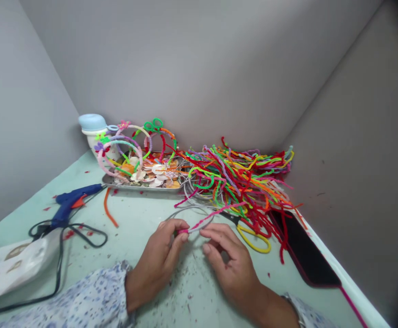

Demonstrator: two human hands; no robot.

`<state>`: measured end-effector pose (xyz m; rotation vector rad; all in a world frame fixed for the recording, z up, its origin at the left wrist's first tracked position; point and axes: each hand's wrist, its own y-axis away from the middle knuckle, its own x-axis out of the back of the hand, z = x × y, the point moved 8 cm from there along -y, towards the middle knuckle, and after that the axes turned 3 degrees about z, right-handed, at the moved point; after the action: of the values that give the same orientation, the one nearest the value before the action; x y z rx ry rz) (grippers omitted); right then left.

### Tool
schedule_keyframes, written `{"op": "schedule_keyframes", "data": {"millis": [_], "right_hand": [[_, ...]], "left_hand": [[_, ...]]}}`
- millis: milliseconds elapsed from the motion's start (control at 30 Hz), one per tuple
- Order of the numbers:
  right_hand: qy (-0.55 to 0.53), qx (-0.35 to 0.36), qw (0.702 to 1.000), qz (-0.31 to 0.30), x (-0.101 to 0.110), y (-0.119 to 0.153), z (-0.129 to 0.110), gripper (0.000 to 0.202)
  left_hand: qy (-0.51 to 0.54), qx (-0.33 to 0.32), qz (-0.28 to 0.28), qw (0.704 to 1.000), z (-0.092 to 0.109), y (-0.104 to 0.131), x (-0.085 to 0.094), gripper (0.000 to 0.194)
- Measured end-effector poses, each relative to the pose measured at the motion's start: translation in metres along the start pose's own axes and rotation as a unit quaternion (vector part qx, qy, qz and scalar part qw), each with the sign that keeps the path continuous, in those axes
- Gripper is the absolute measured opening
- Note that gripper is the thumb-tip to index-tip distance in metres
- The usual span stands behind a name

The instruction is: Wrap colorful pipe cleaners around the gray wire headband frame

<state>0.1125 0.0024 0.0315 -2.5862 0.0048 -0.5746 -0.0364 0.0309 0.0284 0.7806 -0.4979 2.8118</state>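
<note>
Between thumb and index finger, my left hand (165, 248) pinches a thin grey hoop (196, 229). Bright pink pipe cleaner (219, 211) is wound around the hoop at my left fingertips, and its loose end stretches up to the right. My right hand (231, 264) is beside the hoop, thumb and index finger apart; the index fingertip is close to the hoop, and whether it touches cannot be made out. Behind the hands lies a large heap of coloured pipe cleaners (240, 175), with several plain grey hoops (189, 191) at its left side.
A metal tray (140, 187) holds flat discs and finished wrapped hoops (120, 141). Behind it stands a white jar with a blue lid (92, 122). A blue glue gun (62, 207) with its cord lies left. Yellow-handled scissors (253, 239) and a dark phone (308, 255) lie right.
</note>
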Motion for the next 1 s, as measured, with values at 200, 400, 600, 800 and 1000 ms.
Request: {"op": "schedule_keyframes", "data": {"millis": [200,400,600,800,1000], "right_hand": [[-0.008,0.016,0.999,-0.05,-0.011,0.002,-0.004,0.038],[-0.012,0.003,0.994,-0.105,-0.021,0.003,-0.004,0.043],[0.023,0.018,0.997,-0.069,-0.013,0.004,-0.001,0.029],[0.071,0.075,0.993,-0.053,-0.007,0.007,-0.013,0.023],[0.088,0.146,0.984,-0.043,-0.004,0.014,-0.03,0.03]], "left_hand": [[0.035,0.002,-0.025,0.999,0.002,0.002,-0.003,0.017],[0.069,-0.018,-0.055,0.996,0.007,0.004,-0.006,0.018],[0.045,-0.012,-0.036,0.998,0.004,0.004,-0.004,0.019],[0.025,-0.028,-0.029,0.999,0.006,0.002,-0.003,0.019],[0.008,-0.031,-0.005,0.999,0.005,0.002,0.0,0.018]]}}
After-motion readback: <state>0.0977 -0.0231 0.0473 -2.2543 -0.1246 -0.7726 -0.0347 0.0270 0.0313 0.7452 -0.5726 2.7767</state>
